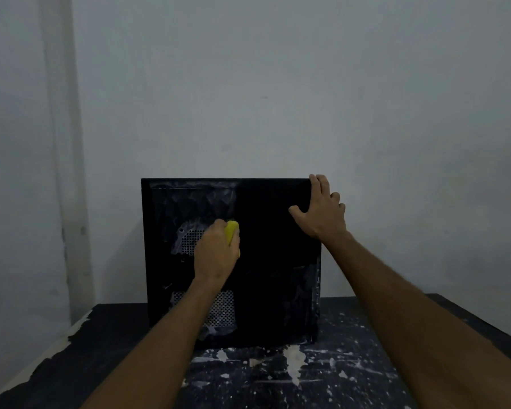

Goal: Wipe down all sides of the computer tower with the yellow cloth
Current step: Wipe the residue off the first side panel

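Note:
A black computer tower (266,261) stands upright on a dark table, its broad side panel facing me. Dust smears cover the panel's left half around two mesh vents; the right half looks darker. My left hand (216,255) grips a bunched yellow cloth (232,230) and presses it against the panel near the upper vent. My right hand (322,208) holds the tower's upper right corner, thumb on the side panel and fingers wrapped over the right edge.
The dark table (351,364) is spattered with white paint, and its left edge (56,349) is chipped. A plain grey wall (248,84) stands close behind the tower. Table surface extends in front of and to both sides of the tower.

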`<state>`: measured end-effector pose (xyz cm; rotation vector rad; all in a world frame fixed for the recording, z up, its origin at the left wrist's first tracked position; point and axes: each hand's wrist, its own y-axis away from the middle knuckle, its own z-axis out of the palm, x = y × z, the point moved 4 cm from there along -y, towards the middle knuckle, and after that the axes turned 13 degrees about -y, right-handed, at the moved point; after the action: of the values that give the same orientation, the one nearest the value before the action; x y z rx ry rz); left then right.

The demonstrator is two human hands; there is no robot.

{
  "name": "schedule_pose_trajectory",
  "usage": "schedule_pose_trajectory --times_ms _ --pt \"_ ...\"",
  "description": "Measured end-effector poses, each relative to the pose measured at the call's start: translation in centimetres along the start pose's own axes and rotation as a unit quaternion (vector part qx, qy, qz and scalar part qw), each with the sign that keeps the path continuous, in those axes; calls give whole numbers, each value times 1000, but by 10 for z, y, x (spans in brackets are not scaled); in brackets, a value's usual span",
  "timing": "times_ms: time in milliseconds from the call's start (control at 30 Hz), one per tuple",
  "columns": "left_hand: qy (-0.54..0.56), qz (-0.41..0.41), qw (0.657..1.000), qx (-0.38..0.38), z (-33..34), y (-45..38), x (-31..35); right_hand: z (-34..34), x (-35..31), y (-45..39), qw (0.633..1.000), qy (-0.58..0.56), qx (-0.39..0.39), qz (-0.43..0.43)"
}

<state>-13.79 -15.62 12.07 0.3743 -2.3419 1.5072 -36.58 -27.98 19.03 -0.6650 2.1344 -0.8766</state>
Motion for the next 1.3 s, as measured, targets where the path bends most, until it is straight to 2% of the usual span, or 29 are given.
schedule_pose_trajectory --times_ms 133,233,333,433,567,667,767,900,1000,1133,1233,1300 --pt "16 -11 1000 14 -7 -7 3 1 -2 0 1000 -3 -2 4" --pt "-16 21 1000 -1 -6 -12 9 0 -2 0 1000 -4 0 6" --pt "12 -20 1000 17 -11 -15 11 0 -2 0 1000 -1 -1 5" --pt "-31 27 999 2 -7 -17 23 1 -1 1 1000 -3 2 5" --pt "-32 -11 999 22 -13 -28 29 1 -1 -1 1000 -1 2 1" --pt "-79 34 996 10 -14 -33 37 1 0 0 1000 0 4 0" --pt "-72 20 997 33 -23 -45 35 2 0 -1 1000 7 6 -4" --pt "-117 44 992 17 -26 -54 44 2 0 -1 1000 14 15 -6" --pt "-90 3 995 37 -33 -60 44 2 -1 -1 999 22 23 -8" --pt "-109 26 994 12 -28 -58 59 2 0 -1 999 25 23 -11" --pt "-76 -31 996 21 -27 -60 64 3 1 -2 999 25 22 -8" --pt "-88 -26 996 6 -24 -61 72 3 1 -2 999 26 19 -6"
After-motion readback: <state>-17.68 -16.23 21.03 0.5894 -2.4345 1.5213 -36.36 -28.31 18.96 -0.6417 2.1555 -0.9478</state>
